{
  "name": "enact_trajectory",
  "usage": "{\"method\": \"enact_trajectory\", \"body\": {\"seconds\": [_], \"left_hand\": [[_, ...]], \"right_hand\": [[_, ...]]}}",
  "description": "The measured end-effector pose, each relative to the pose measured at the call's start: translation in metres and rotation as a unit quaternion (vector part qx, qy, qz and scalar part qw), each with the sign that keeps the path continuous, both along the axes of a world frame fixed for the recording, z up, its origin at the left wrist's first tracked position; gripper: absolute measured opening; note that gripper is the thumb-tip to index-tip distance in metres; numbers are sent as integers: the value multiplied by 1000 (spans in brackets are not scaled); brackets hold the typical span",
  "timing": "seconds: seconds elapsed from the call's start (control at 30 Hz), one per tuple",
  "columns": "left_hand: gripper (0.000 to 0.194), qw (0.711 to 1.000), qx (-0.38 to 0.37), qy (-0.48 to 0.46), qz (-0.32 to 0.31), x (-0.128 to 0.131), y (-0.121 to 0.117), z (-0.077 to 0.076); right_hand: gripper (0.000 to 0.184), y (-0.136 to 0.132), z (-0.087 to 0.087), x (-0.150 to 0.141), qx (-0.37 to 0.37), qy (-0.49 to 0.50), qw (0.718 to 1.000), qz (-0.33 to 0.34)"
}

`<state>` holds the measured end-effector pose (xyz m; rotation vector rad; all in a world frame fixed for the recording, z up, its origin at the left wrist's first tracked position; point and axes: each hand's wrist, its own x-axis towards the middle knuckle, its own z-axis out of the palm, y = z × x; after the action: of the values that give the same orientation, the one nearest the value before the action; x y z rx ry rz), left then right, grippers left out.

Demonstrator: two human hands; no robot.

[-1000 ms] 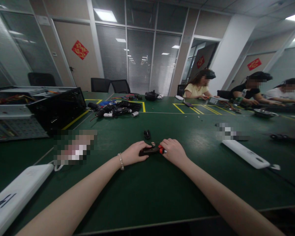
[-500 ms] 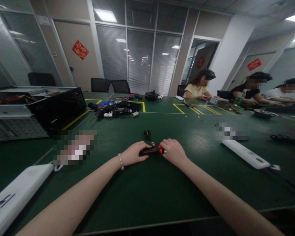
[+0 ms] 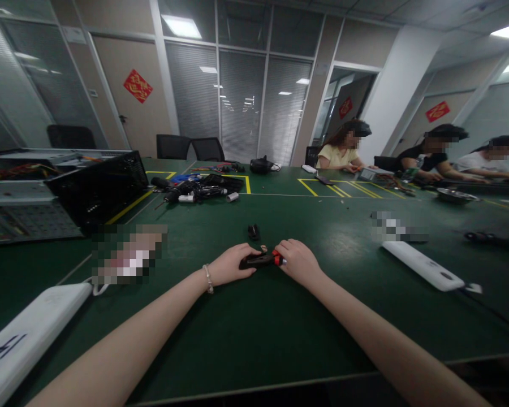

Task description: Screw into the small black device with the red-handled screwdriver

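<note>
My right hand [image 3: 299, 261] is closed around the red grips of a dark hand tool [image 3: 261, 260] that looks like pliers, lying low over the green table. At its dark left end, my left hand [image 3: 235, 263] pinches it between thumb and fingers. Bracelet beads circle the left wrist. A tiny beige piece [image 3: 263, 249] shows just above the tool, too small to name. Just beyond the hands lies a small black object [image 3: 253, 232], perhaps a coiled cable or clip. My fingers hide part of the tool.
An open computer case [image 3: 97, 192] stands at the left. White power banks lie at the left [image 3: 38, 322] and right [image 3: 424, 265]. Farther back are a pile of black tools and cables [image 3: 203, 186] and a metal bowl [image 3: 456, 195]. Several people sit at the far right.
Almost nothing differs. Both hands keep their hold on the tool in the same place, and the view has shifted very slightly.
</note>
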<state>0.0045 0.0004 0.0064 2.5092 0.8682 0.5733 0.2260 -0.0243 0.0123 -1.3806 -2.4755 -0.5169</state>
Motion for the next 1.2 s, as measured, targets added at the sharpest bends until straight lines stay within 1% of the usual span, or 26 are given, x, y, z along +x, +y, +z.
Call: {"method": "enact_trajectory", "body": {"seconds": [0.37, 0.63, 0.87, 1.2], "left_hand": [[39, 1000, -13, 6, 4, 0, -3, 4], [39, 1000, -1, -2, -3, -1, -1, 1], [39, 1000, -16, 5, 4, -1, -2, 3], [38, 1000, -15, 6, 6, 0, -3, 6]], "right_hand": [[19, -2, 1, 0, -8, -2, 1000, -16], [20, -2, 1, -1, -10, -5, 1000, -20], [20, -3, 2, -1, -7, -7, 1000, -17], [18, -3, 4, -2, -8, -9, 1000, -16]]}}
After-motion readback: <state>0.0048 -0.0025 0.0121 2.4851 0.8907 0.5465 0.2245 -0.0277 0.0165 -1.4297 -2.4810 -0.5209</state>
